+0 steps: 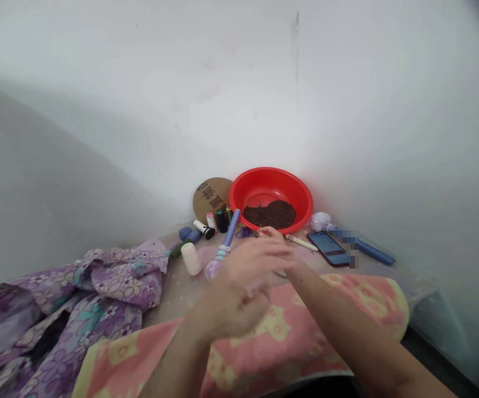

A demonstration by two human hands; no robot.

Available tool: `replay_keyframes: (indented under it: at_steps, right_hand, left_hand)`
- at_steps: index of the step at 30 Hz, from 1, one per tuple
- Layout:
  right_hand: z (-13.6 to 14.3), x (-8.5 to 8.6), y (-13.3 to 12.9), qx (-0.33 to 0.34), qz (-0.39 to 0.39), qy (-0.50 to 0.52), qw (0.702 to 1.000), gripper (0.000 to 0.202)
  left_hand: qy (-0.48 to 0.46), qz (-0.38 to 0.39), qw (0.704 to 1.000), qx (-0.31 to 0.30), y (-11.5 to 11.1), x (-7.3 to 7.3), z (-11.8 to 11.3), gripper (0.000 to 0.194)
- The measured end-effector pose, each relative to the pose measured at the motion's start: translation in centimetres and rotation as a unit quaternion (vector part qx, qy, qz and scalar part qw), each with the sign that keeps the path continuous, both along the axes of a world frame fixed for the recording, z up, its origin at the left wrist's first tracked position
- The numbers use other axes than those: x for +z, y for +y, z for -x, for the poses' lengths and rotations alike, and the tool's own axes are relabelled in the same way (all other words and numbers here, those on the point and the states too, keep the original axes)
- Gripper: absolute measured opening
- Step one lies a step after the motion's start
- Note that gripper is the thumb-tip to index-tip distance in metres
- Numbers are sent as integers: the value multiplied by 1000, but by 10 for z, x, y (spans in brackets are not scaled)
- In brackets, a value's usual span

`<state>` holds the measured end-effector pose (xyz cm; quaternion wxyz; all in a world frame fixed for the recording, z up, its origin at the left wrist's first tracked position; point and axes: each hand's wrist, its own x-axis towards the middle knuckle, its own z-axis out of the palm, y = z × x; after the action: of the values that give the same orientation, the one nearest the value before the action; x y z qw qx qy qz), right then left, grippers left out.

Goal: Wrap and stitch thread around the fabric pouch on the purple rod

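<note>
My left hand (239, 301) is smeared by motion in front of the table. Its fingers reach across toward my right wrist, and whether they grip anything cannot be made out. Just beyond it, my right hand (273, 235) is partly covered. The right fingertips are drawn together near the front rim of a red basin (306, 213), on something too small to name. Dark brown crumbly material (275, 214) lies inside the basin. Over my lap and the table edge spreads a pink and yellow patterned cloth (281, 320).
Left of the hands are a blue stick with a yarn-wrapped end (231, 229), a white roll (191, 258), thread spools (222, 221) and floral fabric (123, 276). A cardboard disc (210, 196) leans behind. At right lie a phone (328, 249), a cream-handled tool (301, 242) and another blue stick (372, 251).
</note>
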<state>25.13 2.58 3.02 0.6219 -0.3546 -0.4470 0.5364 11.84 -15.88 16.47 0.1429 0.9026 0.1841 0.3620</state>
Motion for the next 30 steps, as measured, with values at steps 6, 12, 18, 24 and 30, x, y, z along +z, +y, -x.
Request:
replay_keyframes:
  at_steps: [6, 12, 18, 24, 30]
  right_hand:
    - [22, -9, -9, 103, 26, -47, 993, 16]
    - [30, -21, -11, 113, 60, -75, 989, 15]
    - [38, -33, 1, 49, 86, -65, 993, 5]
    - [15, -22, 26, -84, 97, -1, 992, 5]
    - [-25, 16, 57, -236, 14, 26, 971, 20]
  left_hand:
    - [-313, 168, 921, 158, 72, -39, 63, 21]
    - [-360, 286, 883, 95, 77, -58, 70, 24]
    - [-190, 218, 940, 181, 43, -32, 61, 25]
    - [37, 29, 944, 325, 0, -11, 40, 22]
    - [85, 155, 959, 221, -6, -30, -1, 28]
